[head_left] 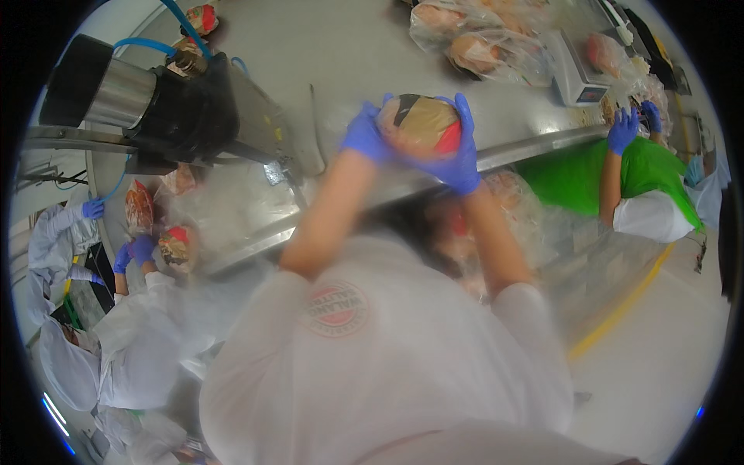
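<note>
Between my two blue-gloved hands, above the near edge of the metal table (341,101), is a bagged whole chicken (422,128). It is a rounded package with tan, black and red printing on its wrap. My left hand (366,133) presses on its left side, the thumb side partly hidden by the package. My right hand (456,159) wraps round its right side and underside, with the fingers pointing up. Left of my hands stands a black and silver machine (167,105) with blue air hoses and a metal arm reaching toward the table edge.
Clear bags of poultry (496,58) lie at the back, beside a white scale (577,74) with a bag on it. More bagged chickens (177,246) sit at the left, near co-workers' gloved hands. A person in a green apron (643,178) works at right. Bags (508,198) hang below the edge.
</note>
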Demonstrator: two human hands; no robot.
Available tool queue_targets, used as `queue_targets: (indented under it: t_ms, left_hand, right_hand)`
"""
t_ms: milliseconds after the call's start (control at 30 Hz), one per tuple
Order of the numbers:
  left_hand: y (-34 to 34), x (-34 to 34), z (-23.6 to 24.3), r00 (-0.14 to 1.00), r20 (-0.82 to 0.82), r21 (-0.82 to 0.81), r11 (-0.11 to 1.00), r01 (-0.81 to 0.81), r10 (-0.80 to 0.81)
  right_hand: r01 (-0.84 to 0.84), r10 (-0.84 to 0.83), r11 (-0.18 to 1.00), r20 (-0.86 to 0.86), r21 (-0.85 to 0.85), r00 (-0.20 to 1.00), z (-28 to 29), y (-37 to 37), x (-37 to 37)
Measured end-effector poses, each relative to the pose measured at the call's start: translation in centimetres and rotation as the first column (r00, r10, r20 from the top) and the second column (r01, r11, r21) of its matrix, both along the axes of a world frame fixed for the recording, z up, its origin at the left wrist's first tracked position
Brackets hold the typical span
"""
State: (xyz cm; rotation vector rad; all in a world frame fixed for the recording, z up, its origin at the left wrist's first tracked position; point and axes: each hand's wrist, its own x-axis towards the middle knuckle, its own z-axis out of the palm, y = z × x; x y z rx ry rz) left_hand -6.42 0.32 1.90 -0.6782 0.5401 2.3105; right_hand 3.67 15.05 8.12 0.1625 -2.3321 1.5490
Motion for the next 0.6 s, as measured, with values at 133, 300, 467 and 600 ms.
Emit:
queue_targets:
  t_ms: [133,300,467,600]
  left_hand:
    - [-0.8,-0.4,5.9,0.998,-0.044,-0.054,0.998,0.036,-0.038]
    - [-3.1,0.2,10.7,0.994,-0.105,-0.088,0.995,-0.036,0.026]
    - [-4.2,1.9,10.6,0.999,0.013,-0.136,0.99,0.036,-0.035]
    - [-5.0,3.4,10.0,0.983,0.182,-0.086,0.996,-0.013,0.028]
  right_hand:
    - [0.113,0.063,0.862,0.325,-0.495,0.944,-0.1,0.0,-0.6]
    - [0.113,0.057,0.917,0.408,-0.382,0.911,2.2,-0.4,0.9]
    - [-0.098,0.153,0.876,-0.08,0.472,0.985,2.1,-0.2,-0.1]
    - [-0.128,0.134,0.971,-0.017,0.2,0.991,5.9,-3.4,0.5]
